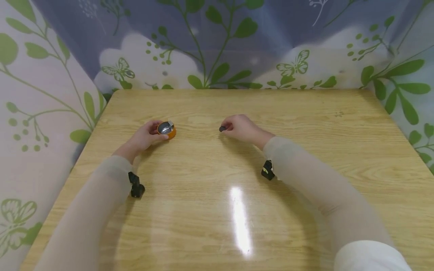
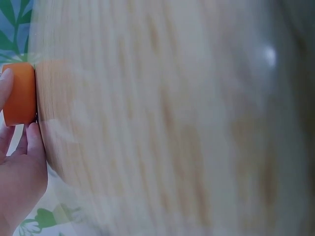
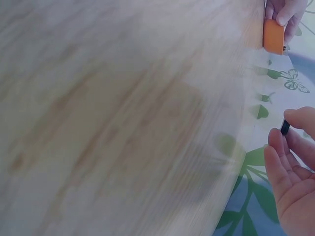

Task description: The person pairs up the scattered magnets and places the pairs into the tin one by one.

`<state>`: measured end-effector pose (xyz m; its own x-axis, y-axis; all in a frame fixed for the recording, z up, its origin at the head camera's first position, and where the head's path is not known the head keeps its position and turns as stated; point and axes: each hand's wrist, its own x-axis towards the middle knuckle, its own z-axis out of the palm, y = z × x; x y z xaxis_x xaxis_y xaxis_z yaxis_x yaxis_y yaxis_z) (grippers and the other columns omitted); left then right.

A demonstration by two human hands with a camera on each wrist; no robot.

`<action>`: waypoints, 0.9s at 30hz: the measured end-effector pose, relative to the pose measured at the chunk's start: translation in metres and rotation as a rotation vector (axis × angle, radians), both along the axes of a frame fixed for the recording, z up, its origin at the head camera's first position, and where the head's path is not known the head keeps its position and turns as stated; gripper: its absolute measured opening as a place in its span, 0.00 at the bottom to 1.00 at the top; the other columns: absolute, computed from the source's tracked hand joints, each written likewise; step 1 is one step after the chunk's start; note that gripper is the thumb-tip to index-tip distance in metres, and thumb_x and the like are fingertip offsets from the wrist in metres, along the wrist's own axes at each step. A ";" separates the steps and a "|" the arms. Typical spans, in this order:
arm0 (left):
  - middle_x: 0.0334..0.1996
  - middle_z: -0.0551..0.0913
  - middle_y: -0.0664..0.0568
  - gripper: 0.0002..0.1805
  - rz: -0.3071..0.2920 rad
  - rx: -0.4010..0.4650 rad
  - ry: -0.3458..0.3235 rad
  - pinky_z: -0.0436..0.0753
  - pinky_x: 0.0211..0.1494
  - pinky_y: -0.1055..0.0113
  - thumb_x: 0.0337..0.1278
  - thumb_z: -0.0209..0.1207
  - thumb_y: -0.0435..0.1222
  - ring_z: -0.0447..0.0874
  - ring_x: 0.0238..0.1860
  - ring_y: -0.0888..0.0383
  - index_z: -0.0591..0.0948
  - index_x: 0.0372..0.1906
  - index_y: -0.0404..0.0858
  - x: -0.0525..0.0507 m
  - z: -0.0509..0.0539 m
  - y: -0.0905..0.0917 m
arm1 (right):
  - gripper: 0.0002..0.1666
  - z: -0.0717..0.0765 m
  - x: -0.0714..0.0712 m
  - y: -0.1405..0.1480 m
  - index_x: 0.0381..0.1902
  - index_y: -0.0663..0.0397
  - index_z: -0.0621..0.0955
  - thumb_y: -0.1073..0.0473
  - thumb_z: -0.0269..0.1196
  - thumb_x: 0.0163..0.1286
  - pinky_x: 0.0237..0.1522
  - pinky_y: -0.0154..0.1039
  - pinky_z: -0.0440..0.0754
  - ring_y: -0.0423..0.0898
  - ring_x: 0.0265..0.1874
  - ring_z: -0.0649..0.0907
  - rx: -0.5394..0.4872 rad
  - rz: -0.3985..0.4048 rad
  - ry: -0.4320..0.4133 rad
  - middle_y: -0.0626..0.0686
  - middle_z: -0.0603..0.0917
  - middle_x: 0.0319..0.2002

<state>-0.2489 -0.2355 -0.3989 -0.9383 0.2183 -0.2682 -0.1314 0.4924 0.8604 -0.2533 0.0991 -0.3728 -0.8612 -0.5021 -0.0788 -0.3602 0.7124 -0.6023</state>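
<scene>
Left of centre on the table, a small round orange dish [image 1: 171,133] with a shiny metal inside has a little pale metal tab on its rim. My left hand [image 1: 144,137] holds it from the side, thumb along the near side and fingers at the far side. In the left wrist view the orange wall [image 2: 20,93] of the dish rests against the tabletop. Farther right, my right hand [image 1: 242,128] pinches a small black disc-like piece [image 1: 222,128] between thumb and fingertips, apart from the dish. The right wrist view shows this black piece [image 3: 285,127] edge-on, above the table surface.
The wooden table [image 1: 190,210] spreads around both hands, with a bright light reflection near the front. A curtain [image 1: 220,45] with leaves and butterflies hangs behind its back edge and along the sides. Small black devices [image 1: 136,186] sit at both wrists.
</scene>
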 end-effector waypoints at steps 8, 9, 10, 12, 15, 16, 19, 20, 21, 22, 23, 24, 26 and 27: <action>0.65 0.60 0.36 0.40 -0.007 0.017 -0.010 0.59 0.66 0.52 0.58 0.61 0.37 0.58 0.65 0.44 0.53 0.70 0.34 -0.001 -0.002 -0.001 | 0.16 0.001 -0.001 -0.010 0.48 0.64 0.80 0.62 0.63 0.63 0.47 0.40 0.77 0.49 0.41 0.81 0.009 0.013 0.023 0.58 0.83 0.41; 0.65 0.60 0.36 0.40 -0.008 0.018 -0.010 0.59 0.66 0.52 0.58 0.61 0.37 0.57 0.65 0.44 0.53 0.70 0.34 -0.001 -0.003 -0.002 | 0.16 0.001 -0.002 -0.012 0.48 0.64 0.80 0.62 0.63 0.63 0.47 0.40 0.77 0.49 0.41 0.81 0.008 0.016 0.025 0.57 0.83 0.41; 0.65 0.60 0.37 0.40 -0.007 0.018 -0.010 0.59 0.66 0.52 0.58 0.61 0.37 0.58 0.65 0.44 0.54 0.70 0.34 -0.001 -0.003 -0.002 | 0.16 0.000 -0.003 -0.014 0.48 0.64 0.80 0.62 0.63 0.63 0.47 0.39 0.77 0.48 0.41 0.81 0.006 0.020 0.025 0.57 0.83 0.41; 0.65 0.60 0.37 0.40 -0.006 0.013 -0.008 0.59 0.66 0.52 0.58 0.61 0.37 0.58 0.65 0.44 0.54 0.70 0.34 -0.002 -0.004 -0.002 | 0.16 -0.002 -0.004 -0.018 0.47 0.64 0.80 0.62 0.63 0.63 0.46 0.39 0.77 0.48 0.41 0.81 -0.005 0.026 0.025 0.57 0.83 0.41; 0.65 0.61 0.37 0.39 -0.005 0.009 -0.006 0.60 0.66 0.52 0.58 0.61 0.37 0.59 0.65 0.44 0.55 0.69 0.34 -0.002 -0.006 -0.003 | 0.15 -0.005 -0.007 -0.024 0.46 0.65 0.81 0.62 0.63 0.63 0.46 0.38 0.77 0.48 0.40 0.82 -0.016 0.040 0.036 0.58 0.83 0.41; 0.65 0.61 0.37 0.38 -0.005 0.011 -0.007 0.60 0.66 0.52 0.58 0.61 0.37 0.59 0.65 0.44 0.56 0.69 0.34 -0.002 -0.007 -0.004 | 0.15 -0.006 -0.008 -0.027 0.46 0.65 0.81 0.62 0.63 0.63 0.46 0.37 0.77 0.48 0.40 0.82 -0.020 0.042 0.035 0.58 0.83 0.41; 0.65 0.61 0.37 0.38 -0.005 0.026 -0.021 0.60 0.65 0.53 0.58 0.61 0.36 0.59 0.64 0.44 0.55 0.69 0.34 0.000 -0.006 -0.003 | 0.15 -0.006 -0.010 -0.033 0.46 0.65 0.81 0.62 0.63 0.63 0.45 0.37 0.77 0.47 0.40 0.82 -0.020 0.040 0.023 0.57 0.83 0.41; 0.65 0.61 0.36 0.38 -0.006 0.030 -0.027 0.60 0.66 0.52 0.59 0.61 0.35 0.59 0.64 0.44 0.55 0.69 0.33 0.003 -0.002 -0.001 | 0.15 -0.006 -0.010 -0.034 0.46 0.64 0.81 0.61 0.63 0.63 0.45 0.36 0.77 0.47 0.40 0.82 -0.016 0.037 0.020 0.57 0.83 0.41; 0.65 0.61 0.36 0.38 -0.005 0.033 -0.030 0.59 0.66 0.52 0.58 0.61 0.35 0.59 0.64 0.44 0.55 0.70 0.33 0.003 -0.001 0.000 | 0.15 -0.006 -0.010 -0.036 0.46 0.64 0.81 0.61 0.63 0.63 0.45 0.36 0.77 0.47 0.40 0.82 -0.017 0.034 0.018 0.57 0.83 0.41; 0.65 0.61 0.36 0.39 -0.006 0.033 -0.030 0.60 0.66 0.52 0.58 0.61 0.36 0.59 0.64 0.44 0.55 0.70 0.34 0.003 -0.001 0.000 | 0.15 -0.005 -0.011 -0.038 0.46 0.64 0.81 0.61 0.63 0.63 0.45 0.36 0.77 0.47 0.40 0.81 -0.016 0.031 0.018 0.56 0.83 0.41; 0.65 0.61 0.36 0.39 -0.007 0.030 -0.030 0.59 0.66 0.52 0.58 0.61 0.36 0.59 0.64 0.44 0.54 0.70 0.34 0.003 -0.001 0.000 | 0.15 -0.005 -0.011 -0.039 0.46 0.63 0.81 0.61 0.63 0.63 0.46 0.36 0.76 0.46 0.40 0.81 -0.016 0.031 0.021 0.56 0.83 0.41; 0.65 0.61 0.36 0.39 -0.007 0.026 -0.029 0.59 0.66 0.52 0.59 0.61 0.36 0.59 0.64 0.44 0.54 0.70 0.34 0.002 0.000 0.000 | 0.15 -0.004 -0.012 -0.041 0.46 0.63 0.81 0.61 0.64 0.63 0.46 0.36 0.76 0.46 0.40 0.81 -0.018 0.032 0.027 0.56 0.83 0.41; 0.65 0.61 0.37 0.40 -0.010 0.012 -0.020 0.59 0.66 0.52 0.58 0.61 0.38 0.58 0.65 0.44 0.54 0.70 0.35 0.001 -0.001 -0.001 | 0.15 -0.003 -0.014 -0.044 0.46 0.63 0.81 0.61 0.64 0.63 0.45 0.36 0.76 0.46 0.40 0.81 -0.021 0.038 0.040 0.56 0.83 0.40; 0.65 0.61 0.38 0.41 -0.009 0.004 -0.014 0.59 0.66 0.52 0.57 0.62 0.39 0.59 0.65 0.45 0.54 0.70 0.35 -0.002 -0.004 -0.002 | 0.15 -0.003 -0.015 -0.046 0.46 0.63 0.81 0.61 0.64 0.63 0.45 0.36 0.76 0.46 0.40 0.81 -0.022 0.042 0.046 0.56 0.83 0.40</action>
